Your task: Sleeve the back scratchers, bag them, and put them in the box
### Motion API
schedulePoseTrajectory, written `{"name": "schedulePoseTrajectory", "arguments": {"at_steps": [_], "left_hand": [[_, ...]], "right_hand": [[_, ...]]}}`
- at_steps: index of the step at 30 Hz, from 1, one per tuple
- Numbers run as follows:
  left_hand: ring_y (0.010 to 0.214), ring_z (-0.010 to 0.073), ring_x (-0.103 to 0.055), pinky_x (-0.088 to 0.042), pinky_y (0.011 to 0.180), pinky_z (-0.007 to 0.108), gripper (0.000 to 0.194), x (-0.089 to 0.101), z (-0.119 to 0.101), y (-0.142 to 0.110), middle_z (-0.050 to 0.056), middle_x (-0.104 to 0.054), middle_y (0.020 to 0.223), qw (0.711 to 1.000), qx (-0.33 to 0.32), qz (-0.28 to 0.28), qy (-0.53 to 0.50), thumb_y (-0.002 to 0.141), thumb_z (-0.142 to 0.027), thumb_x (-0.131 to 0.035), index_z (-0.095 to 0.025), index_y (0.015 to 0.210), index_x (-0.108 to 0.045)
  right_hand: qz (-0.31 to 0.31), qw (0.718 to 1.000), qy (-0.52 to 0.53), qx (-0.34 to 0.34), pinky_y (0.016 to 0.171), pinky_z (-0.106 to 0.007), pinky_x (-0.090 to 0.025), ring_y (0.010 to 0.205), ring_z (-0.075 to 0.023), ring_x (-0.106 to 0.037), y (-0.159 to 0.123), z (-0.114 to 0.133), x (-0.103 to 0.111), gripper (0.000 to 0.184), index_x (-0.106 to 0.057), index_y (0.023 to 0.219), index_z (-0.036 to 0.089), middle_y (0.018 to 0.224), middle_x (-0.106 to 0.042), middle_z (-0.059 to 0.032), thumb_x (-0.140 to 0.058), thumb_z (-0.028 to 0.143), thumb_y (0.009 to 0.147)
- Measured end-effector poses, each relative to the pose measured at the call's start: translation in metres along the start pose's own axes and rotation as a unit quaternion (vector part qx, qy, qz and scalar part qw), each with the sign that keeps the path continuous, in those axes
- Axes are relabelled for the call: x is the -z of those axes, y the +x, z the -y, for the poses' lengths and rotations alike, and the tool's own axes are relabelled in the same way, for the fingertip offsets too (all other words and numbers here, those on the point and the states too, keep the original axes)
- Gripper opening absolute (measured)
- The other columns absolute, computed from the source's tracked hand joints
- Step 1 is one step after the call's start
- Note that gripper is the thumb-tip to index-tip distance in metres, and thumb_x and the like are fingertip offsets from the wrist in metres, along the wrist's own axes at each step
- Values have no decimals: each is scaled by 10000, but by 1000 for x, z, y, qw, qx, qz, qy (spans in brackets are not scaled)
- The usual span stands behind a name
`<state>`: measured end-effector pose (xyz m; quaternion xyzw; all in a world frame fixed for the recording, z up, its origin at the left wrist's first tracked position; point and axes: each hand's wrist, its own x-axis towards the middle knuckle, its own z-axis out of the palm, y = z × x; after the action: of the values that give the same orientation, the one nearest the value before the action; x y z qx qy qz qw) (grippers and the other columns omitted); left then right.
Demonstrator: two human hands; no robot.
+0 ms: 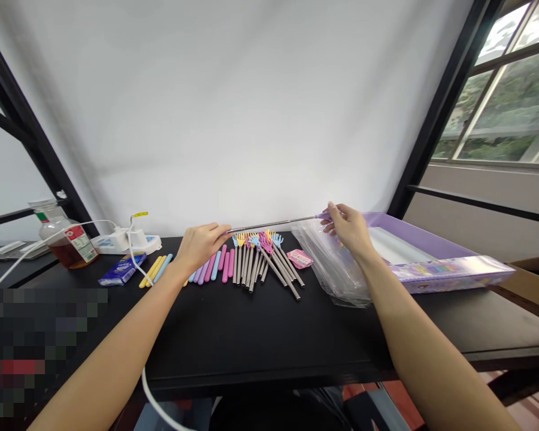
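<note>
A telescopic back scratcher (273,224) is stretched out in the air between my two hands, its thin metal rod nearly level. My left hand (200,240) pinches its left end, which the fingers mostly hide. At the other end, my right hand (347,226) grips a purple part of it. Below the rod lies a pile of back scratcher heads on metal tubes (251,266), with small claw hands in yellow, blue and pink. Loose coloured handles (215,265) in pink, purple, blue and yellow line up to the left, partly behind my left forearm.
Clear plastic bags (332,269) lie under my right hand, beside an open purple box (449,269). A small pink card (300,258) is near the pile. Leftward are a blue packet (122,269), a power strip (150,243), a white cable and a glass bottle (67,239).
</note>
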<state>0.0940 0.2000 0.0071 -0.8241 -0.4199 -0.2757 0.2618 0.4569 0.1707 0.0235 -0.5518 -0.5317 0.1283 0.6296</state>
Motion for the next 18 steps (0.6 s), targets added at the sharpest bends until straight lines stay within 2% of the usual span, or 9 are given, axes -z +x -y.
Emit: {"name": "schedulePoseTrajectory", "arguments": {"at_steps": [3, 8, 14, 18], "left_hand": [[830, 192, -689, -421, 637, 286, 306, -3, 1, 1, 41, -732, 912, 1000, -3, -5, -5, 1016, -424, -476, -231, 1117, -692], [835, 209, -688, -451, 668, 289, 292, -4, -14, 12, 67, -730, 901, 999, -41, 26, 5, 996, -364, -535, -182, 1186, -664], [777, 195, -664, -433, 643, 282, 269, 2, -27, 17, 58, -703, 838, 998, -55, 20, 21, 1023, -362, -474, -182, 1101, -659], [724, 185, -644, -401, 597, 279, 293, 2, -44, 18, 53, -664, 765, 997, -67, 16, 22, 1041, -360, -424, -179, 983, -647]], "right_hand": [[65, 998, 14, -11, 393, -202, -342, 388, -87, -467, -1, -4, -6, 402, -550, 762, 186, 584, -578, 15, -586, 556, 916], [167, 985, 35, -1, 397, -198, -321, 388, -80, -435, -11, -4, -27, 342, -493, 754, 202, 538, -531, 48, -616, 476, 917], [200, 975, 99, 17, 405, -197, -265, 423, -66, -346, -23, 6, -42, 436, -476, 820, 221, 580, -469, 75, -611, 634, 852], [240, 962, 125, 20, 405, -198, -242, 428, -68, -338, -33, 13, -56, 422, -471, 826, 232, 581, -456, 76, -618, 626, 847]]}}
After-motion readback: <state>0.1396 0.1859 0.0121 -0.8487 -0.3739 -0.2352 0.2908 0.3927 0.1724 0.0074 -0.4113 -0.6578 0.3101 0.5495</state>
